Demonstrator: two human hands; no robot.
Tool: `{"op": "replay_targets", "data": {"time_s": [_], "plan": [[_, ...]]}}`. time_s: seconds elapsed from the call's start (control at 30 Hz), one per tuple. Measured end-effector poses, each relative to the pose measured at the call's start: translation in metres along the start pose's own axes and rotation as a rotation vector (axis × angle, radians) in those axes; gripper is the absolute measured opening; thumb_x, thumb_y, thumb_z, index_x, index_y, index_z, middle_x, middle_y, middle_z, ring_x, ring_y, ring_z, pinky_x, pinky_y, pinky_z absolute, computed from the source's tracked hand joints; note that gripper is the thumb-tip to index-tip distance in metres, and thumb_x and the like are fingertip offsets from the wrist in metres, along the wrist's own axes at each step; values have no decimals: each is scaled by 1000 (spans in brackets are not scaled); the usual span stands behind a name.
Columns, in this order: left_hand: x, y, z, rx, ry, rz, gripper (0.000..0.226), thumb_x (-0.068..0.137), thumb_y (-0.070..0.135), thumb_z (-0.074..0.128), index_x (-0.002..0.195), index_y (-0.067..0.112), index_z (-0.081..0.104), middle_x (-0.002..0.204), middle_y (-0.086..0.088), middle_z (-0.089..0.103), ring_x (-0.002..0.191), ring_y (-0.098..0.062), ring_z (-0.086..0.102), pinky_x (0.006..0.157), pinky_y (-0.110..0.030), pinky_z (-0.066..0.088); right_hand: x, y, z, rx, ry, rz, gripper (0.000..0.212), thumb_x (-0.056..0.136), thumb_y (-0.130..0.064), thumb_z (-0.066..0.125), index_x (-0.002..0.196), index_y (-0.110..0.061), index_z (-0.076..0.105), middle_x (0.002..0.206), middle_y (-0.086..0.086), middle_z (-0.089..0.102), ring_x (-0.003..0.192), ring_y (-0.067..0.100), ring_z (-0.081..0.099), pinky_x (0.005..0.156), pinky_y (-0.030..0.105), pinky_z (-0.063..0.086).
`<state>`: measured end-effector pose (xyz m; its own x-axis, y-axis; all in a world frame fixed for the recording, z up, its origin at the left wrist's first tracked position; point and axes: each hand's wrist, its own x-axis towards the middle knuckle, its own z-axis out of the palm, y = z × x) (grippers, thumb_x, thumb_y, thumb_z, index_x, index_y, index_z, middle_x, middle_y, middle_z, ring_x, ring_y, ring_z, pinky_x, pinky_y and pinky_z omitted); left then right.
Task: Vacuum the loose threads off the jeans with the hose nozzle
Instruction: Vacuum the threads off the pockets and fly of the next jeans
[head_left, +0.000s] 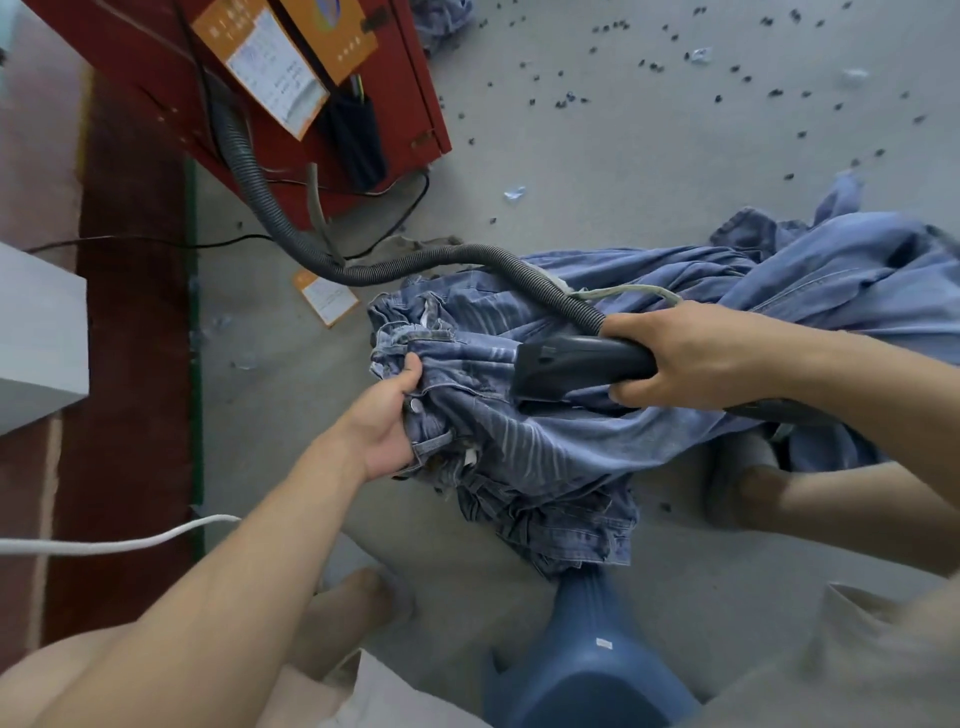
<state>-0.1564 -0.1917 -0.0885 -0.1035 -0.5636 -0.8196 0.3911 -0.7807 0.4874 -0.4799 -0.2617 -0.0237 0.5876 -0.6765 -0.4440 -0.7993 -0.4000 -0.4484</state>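
1. From the head view, the jeans (519, 441) lie bunched over a blue stand (587, 649), with more denim spilling to the right.
2. The left hand (384, 421) has its fingers curled into the waistband; if that hold slackens, I'd expect suction to drag cloth into the mouth.
3. The right hand (691, 358) is wrapped round the hose nozzle (566, 366), whose mouth presses on the denim. The grey hose (291, 234) trails across the pile and could snag it.

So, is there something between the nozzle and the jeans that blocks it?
Nothing visible does. The right hand holds the nozzle with its mouth down against the jeans, which the left hand grips at the waistband.
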Motion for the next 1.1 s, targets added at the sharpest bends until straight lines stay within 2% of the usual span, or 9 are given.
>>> {"op": "replay_targets", "data": {"time_s": [0.1, 0.2, 0.33, 0.5, 0.6, 0.73, 0.83, 0.97, 1.1], "plan": [[-3, 2, 1, -29, -69, 6, 69, 105, 57, 38, 138, 1, 62, 142, -25, 59, 130, -42, 59, 102, -55, 54, 7, 4, 5, 15, -1, -7, 23, 84, -52, 67, 96, -42, 51, 74, -8, 67, 65, 8, 64, 66, 37, 56], [-4, 5, 0, -101, -129, 35, 71, 106, 57, 35, 144, 0, 55, 147, -26, 54, 136, -43, 53, 109, -56, 48, 16, -4, 15, 34, 24, -59, 22, 85, -45, 70, 96, -38, 53, 67, -10, 62, 60, 2, 60, 58, 29, 44], [-2, 5, -3, -142, -140, 41, 71, 106, 59, 31, 132, 4, 69, 142, -24, 60, 129, -41, 61, 94, -51, 58, 18, -24, 24, 136, 154, -158, 25, 84, -52, 65, 100, -38, 51, 70, -13, 59, 66, 0, 60, 57, 24, 37], [-8, 14, 4, 52, -114, 26, 85, 89, 81, 41, 134, 14, 69, 138, -20, 64, 127, -40, 62, 101, -55, 54, 6, -12, 4, 83, 294, -165, 36, 83, -62, 59, 110, -38, 53, 91, -9, 66, 79, 16, 63, 72, 40, 51], [-8, 15, 4, 354, 63, 67, 67, 74, 51, 84, 123, 6, 72, 121, -21, 73, 110, -37, 72, 103, -55, 54, -6, 9, 3, 37, 262, -104, 33, 85, -56, 65, 112, -41, 53, 89, -14, 63, 73, 8, 60, 66, 33, 50], [-8, 7, 11, 356, 151, 116, 35, 90, 16, 77, 119, -2, 71, 104, -20, 77, 84, -31, 77, 80, -45, 64, -4, -2, 14, -29, 158, -104, 35, 76, -63, 52, 105, -43, 49, 65, -13, 57, 58, 7, 57, 58, 37, 52], [-16, 8, 9, 186, 6, 116, 39, 94, 28, 67, 121, 0, 69, 116, -23, 74, 97, -32, 76, 76, -41, 65, 9, -25, 27, 6, 120, -140, 28, 83, -55, 58, 103, -40, 47, 67, -9, 58, 60, 12, 58, 62, 42, 55], [-20, 8, 3, 65, -153, 111, 55, 102, 44, 54, 137, 3, 62, 136, -22, 65, 127, -37, 63, 97, -47, 58, 18, -28, 17, 119, 299, -154, 30, 88, -54, 64, 108, -35, 52, 78, -9, 64, 70, 17, 62, 65, 39, 49], [-20, 6, 4, 26, -199, 109, 58, 103, 47, 51, 143, 5, 58, 143, -23, 59, 132, -39, 58, 101, -49, 55, 6, 10, -12, 117, 269, -59, 28, 87, -48, 69, 109, -37, 56, 84, -12, 68, 73, 6, 64, 63, 27, 48]]}}
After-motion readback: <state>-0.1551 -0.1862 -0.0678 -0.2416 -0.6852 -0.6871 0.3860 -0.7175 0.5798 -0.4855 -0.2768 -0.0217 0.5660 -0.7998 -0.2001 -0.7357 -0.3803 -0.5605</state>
